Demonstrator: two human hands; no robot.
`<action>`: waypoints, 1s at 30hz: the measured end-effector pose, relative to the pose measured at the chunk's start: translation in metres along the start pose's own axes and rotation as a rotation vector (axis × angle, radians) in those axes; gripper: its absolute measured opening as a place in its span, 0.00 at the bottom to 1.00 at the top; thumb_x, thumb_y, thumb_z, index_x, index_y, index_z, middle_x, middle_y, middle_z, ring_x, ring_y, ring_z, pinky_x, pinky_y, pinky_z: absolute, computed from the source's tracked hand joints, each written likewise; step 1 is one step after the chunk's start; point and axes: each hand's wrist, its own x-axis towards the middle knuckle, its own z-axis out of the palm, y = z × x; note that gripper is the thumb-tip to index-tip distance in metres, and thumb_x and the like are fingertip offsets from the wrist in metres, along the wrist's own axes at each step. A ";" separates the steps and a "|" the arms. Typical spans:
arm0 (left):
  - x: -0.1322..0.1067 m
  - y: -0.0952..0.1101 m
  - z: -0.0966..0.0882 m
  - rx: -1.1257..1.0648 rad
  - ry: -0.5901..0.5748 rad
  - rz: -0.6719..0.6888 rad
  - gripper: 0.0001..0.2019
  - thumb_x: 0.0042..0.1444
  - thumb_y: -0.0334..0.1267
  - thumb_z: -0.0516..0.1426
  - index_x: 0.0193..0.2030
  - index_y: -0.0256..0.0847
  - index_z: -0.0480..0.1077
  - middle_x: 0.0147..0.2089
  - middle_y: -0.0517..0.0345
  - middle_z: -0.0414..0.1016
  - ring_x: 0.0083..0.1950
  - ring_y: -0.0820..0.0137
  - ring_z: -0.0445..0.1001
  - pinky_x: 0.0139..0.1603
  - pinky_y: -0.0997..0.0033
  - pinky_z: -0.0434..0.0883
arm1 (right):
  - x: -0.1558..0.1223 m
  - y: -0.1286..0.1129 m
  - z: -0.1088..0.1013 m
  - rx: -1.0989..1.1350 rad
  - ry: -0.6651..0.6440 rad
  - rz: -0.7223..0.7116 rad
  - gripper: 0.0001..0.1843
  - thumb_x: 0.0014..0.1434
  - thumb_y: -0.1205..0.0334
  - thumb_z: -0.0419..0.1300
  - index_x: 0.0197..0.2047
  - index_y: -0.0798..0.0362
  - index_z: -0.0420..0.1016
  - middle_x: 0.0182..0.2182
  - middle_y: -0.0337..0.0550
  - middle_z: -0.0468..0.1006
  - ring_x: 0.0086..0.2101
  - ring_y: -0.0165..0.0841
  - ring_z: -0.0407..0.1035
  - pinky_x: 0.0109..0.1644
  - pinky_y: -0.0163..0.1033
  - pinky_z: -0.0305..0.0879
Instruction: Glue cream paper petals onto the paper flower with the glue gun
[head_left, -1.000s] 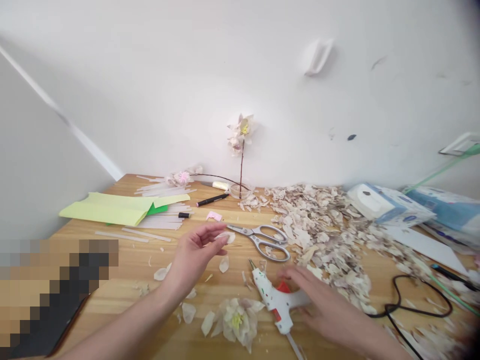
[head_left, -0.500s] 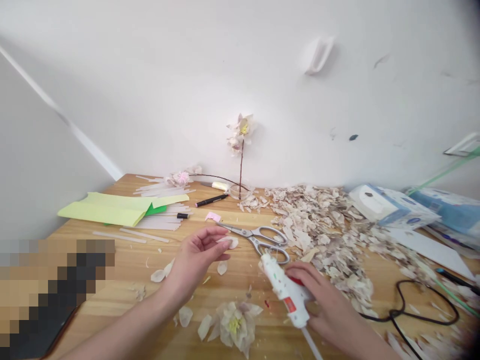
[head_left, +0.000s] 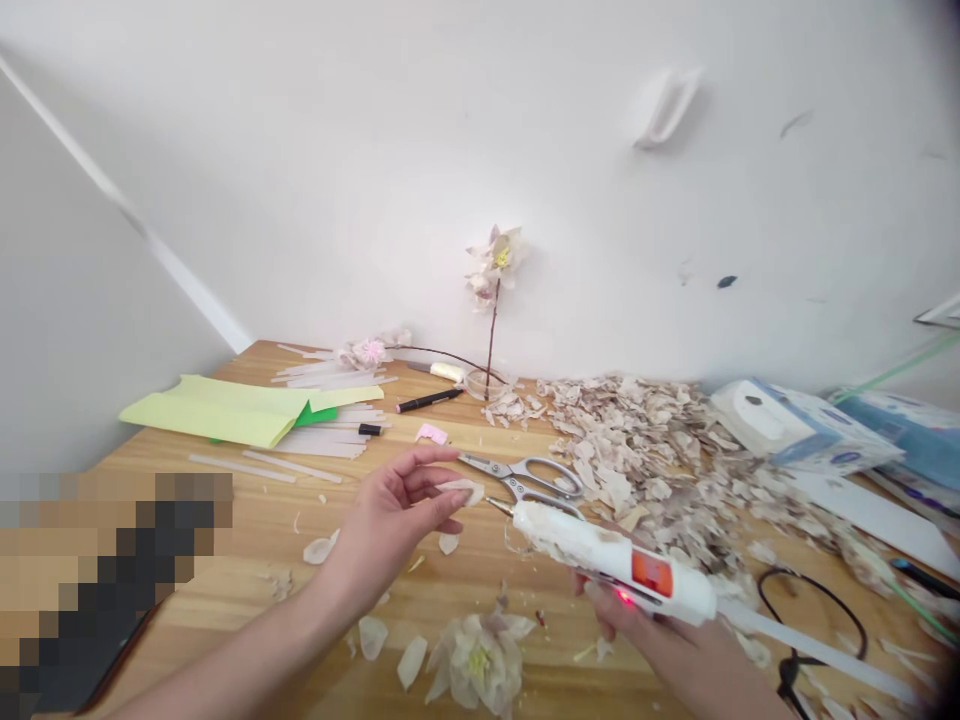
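My left hand [head_left: 394, 520] pinches a small pale petal [head_left: 463, 490] between thumb and fingertips above the wooden table [head_left: 247, 520]. My right hand [head_left: 660, 635] grips a white hot glue gun [head_left: 615, 560], raised off the table and lying almost level. Its nozzle tip points left and sits just right of the petal. A glue stick juts from the gun's back end toward the right. A cream paper flower [head_left: 476, 660] lies on the table below and between my hands, with loose petals around it.
Steel scissors [head_left: 529, 478] lie just behind the gun. A big heap of petal scraps [head_left: 660, 460] covers the right. Yellow and green paper [head_left: 225, 412], glue sticks, a black marker [head_left: 427, 401], a stemmed flower [head_left: 495, 262] by the wall, tissue packs [head_left: 802, 425] and a black cord [head_left: 817, 620] surround them.
My right hand took hold of the glue gun, lifted it off the table and swung its nozzle toward the petal. My left hand stayed pinching the petal in about the same place.
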 end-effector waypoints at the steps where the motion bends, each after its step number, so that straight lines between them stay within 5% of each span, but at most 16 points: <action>1: 0.000 0.000 0.000 -0.003 0.000 -0.001 0.19 0.42 0.36 0.66 0.43 0.39 0.70 0.30 0.61 0.76 0.31 0.75 0.73 0.30 0.76 0.75 | 0.000 0.000 0.001 -0.011 -0.013 0.005 0.19 0.48 0.41 0.58 0.25 0.48 0.75 0.24 0.44 0.76 0.33 0.43 0.71 0.40 0.45 0.69; 12: -0.002 -0.002 0.002 -0.002 0.014 -0.005 0.21 0.42 0.36 0.66 0.44 0.38 0.67 0.29 0.61 0.76 0.31 0.74 0.73 0.29 0.76 0.76 | 0.001 0.013 0.005 -0.034 -0.037 -0.004 0.23 0.48 0.38 0.57 0.16 0.48 0.65 0.20 0.41 0.69 0.27 0.39 0.66 0.38 0.44 0.65; 21: -0.002 -0.001 0.001 -0.037 -0.033 -0.014 0.21 0.42 0.35 0.66 0.44 0.40 0.69 0.30 0.61 0.76 0.31 0.74 0.73 0.28 0.77 0.76 | 0.016 0.012 0.009 0.422 -0.303 0.155 0.29 0.52 0.36 0.52 0.19 0.54 0.67 0.16 0.38 0.66 0.20 0.30 0.59 0.27 0.37 0.53; 30: -0.005 0.002 0.004 -0.029 -0.012 -0.014 0.21 0.41 0.35 0.66 0.44 0.39 0.69 0.30 0.60 0.76 0.31 0.73 0.74 0.28 0.76 0.75 | 0.016 0.017 0.006 0.356 -0.327 0.142 0.29 0.53 0.36 0.51 0.16 0.52 0.63 0.15 0.37 0.64 0.20 0.30 0.58 0.28 0.37 0.53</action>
